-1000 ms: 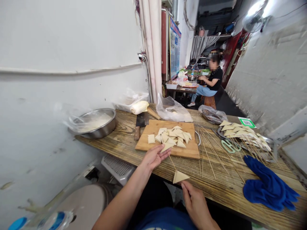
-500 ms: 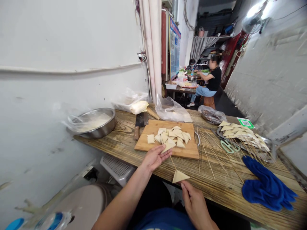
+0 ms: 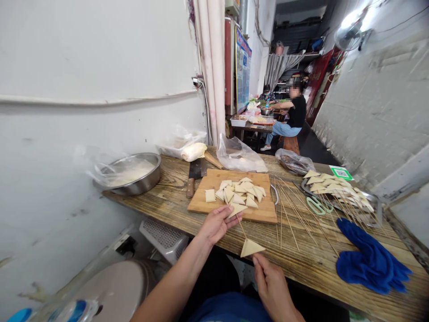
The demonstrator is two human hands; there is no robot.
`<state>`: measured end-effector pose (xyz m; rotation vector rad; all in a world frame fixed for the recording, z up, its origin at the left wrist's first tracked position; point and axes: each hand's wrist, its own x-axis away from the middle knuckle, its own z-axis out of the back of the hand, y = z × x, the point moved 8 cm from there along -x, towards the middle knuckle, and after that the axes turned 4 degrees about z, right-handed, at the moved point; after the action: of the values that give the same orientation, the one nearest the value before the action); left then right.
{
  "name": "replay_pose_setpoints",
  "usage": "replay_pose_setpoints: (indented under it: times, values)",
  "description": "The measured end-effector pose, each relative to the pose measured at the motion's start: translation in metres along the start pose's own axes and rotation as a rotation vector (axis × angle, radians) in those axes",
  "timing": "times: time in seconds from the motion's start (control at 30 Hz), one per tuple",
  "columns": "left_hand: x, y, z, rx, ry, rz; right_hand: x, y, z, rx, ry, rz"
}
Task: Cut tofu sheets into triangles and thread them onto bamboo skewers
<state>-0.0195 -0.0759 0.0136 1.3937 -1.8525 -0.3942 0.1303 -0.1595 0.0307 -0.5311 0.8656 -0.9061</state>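
My left hand (image 3: 217, 223) pinches a pale tofu triangle (image 3: 236, 208) at the near edge of the wooden cutting board (image 3: 204, 203), where several more triangles (image 3: 241, 191) lie in a heap. A thin bamboo skewer (image 3: 241, 227) runs from that triangle down to a second triangle (image 3: 251, 247) threaded on it. My right hand (image 3: 272, 284) grips the skewer's near end just below that second triangle, over the table's front edge.
Loose skewers (image 3: 291, 210) lie right of the board. A metal tray (image 3: 342, 192) of skewered triangles and green scissors (image 3: 317, 205) sit far right, near a blue cloth (image 3: 368, 257). A cleaver (image 3: 194, 173), steel bowl (image 3: 132, 173) and plastic bags (image 3: 239, 154) stand behind. A person sits at a far table (image 3: 291, 114).
My left hand has drawn the pinched triangle slightly toward me along the skewer. The view has shifted a little; my right hand has barely moved.
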Motion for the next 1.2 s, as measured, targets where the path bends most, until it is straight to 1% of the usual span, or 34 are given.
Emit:
replay_pose_setpoints:
  times: [0.13,0.23,0.3,0.67,0.9,1.2]
  values:
    - [0.000,-0.001,-0.003,0.009,-0.020,-0.031,0.001,0.000,-0.002,-0.007,-0.013,0.001]
    - [0.000,0.001,-0.001,0.014,0.037,-0.086,0.001,-0.001,-0.002,-0.001,-0.020,0.004]
    - [0.001,0.002,-0.001,0.026,0.063,-0.094,0.001,-0.001,-0.002,0.004,-0.020,0.003]
    - [0.010,0.002,-0.008,0.005,-0.001,0.013,0.002,-0.002,0.001,-0.022,0.004,0.029]
    - [0.014,-0.001,-0.013,-0.040,-0.017,0.026,0.003,-0.004,0.003,-0.019,0.010,0.034]
    - [0.016,-0.007,-0.014,-0.021,-0.002,0.036,0.003,-0.005,0.004,0.018,0.029,0.041]
